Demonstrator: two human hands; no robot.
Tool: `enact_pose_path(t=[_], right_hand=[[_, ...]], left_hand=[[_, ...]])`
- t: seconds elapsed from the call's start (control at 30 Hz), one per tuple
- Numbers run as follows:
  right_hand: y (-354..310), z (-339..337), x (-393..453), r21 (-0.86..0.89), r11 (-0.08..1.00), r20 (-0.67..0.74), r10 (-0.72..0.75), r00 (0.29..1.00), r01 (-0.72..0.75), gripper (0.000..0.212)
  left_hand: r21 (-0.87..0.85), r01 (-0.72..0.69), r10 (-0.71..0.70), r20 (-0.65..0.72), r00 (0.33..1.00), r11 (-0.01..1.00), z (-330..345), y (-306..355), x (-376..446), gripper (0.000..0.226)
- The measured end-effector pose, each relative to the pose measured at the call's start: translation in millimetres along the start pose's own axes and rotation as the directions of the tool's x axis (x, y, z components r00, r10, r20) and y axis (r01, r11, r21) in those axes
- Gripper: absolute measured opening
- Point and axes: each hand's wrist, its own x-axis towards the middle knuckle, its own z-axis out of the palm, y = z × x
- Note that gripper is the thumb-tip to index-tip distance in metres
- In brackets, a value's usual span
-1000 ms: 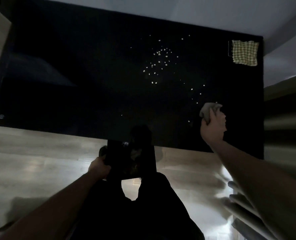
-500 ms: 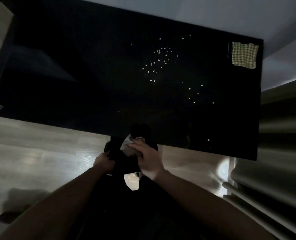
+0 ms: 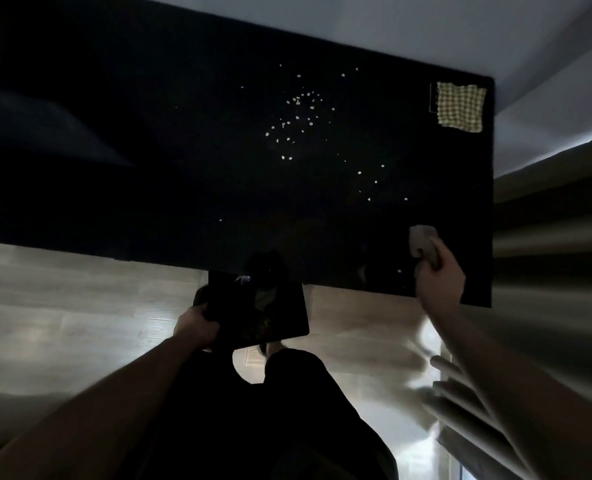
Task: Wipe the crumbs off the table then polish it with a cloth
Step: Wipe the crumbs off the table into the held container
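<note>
A black table (image 3: 149,188) fills the upper half of the head view. Several pale crumbs (image 3: 296,123) lie scattered around its middle, with a looser trail (image 3: 376,183) toward the right. My right hand (image 3: 438,277) is closed around a crumpled grey cloth (image 3: 422,240) over the table's near right corner, beside a single crumb (image 3: 399,271). My left hand (image 3: 197,323) grips the left edge of a flat black tray (image 3: 256,310), held level just below the table's near edge.
A yellow checked cloth (image 3: 459,107) lies flat on the table's far right corner. Blurred curtain folds (image 3: 547,306) hang along the right side. Pale wooden floor (image 3: 62,323) shows below the table, and my dark trousers (image 3: 270,427) fill the bottom centre.
My right hand has swung with the grey cloth from the tray at the table's near edge back out to the near right corner. The left hand and tray stayed put.
</note>
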Motion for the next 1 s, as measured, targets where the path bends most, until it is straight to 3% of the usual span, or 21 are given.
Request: enact_pose_path(t=[0.2,0.33,0.47,0.53,0.6,0.67,0.8,0.93,1.0], right_hand=[[34,19,-9,-0.202,0.976,0.110,0.109,0.988,-0.085,0.064],[12,64,-56,-0.069,0.996,0.109,0.065,0.992,-0.058,0.066],[-28,105,-120,0.041,0.998,0.244,-0.057,0.968,0.048,0.059],[-53,121,-151,0.112,0.986,0.389,-0.154,0.908,0.120,0.056],[-78,133,-177,0.194,0.969,0.550,-0.235,0.802,0.150,0.057],[-97,139,-191,0.263,0.958,0.603,-0.256,0.755,0.115,0.058],[-109,127,-169,0.255,0.967,0.514,-0.156,0.843,0.023,0.059],[-98,93,-86,0.299,0.947,0.264,-0.204,0.943,0.121,0.052],[-91,72,-33,0.229,0.967,0.169,-0.152,0.974,0.111,0.048]], left_hand=[[0.061,-0.043,0.044,-0.004,0.999,0.997,2,6,5,0.049],[0.089,-0.056,0.056,0.005,0.998,0.994,1,11,8,0.050],[0.078,-0.054,0.054,0.001,0.999,0.995,-1,15,7,0.050],[0.070,-0.043,0.043,0.004,0.999,0.997,-1,16,7,0.050],[0.066,-0.039,0.038,0.013,0.999,0.997,-1,17,6,0.050],[0.075,-0.045,0.044,0.021,0.999,0.996,-2,18,6,0.047],[0.070,-0.041,0.039,0.032,0.999,0.997,-5,18,5,0.047],[0.051,-0.031,0.029,0.034,0.999,0.998,-3,21,4,0.046],[0.034,-0.018,0.017,0.032,0.999,0.999,-2,21,5,0.047]])
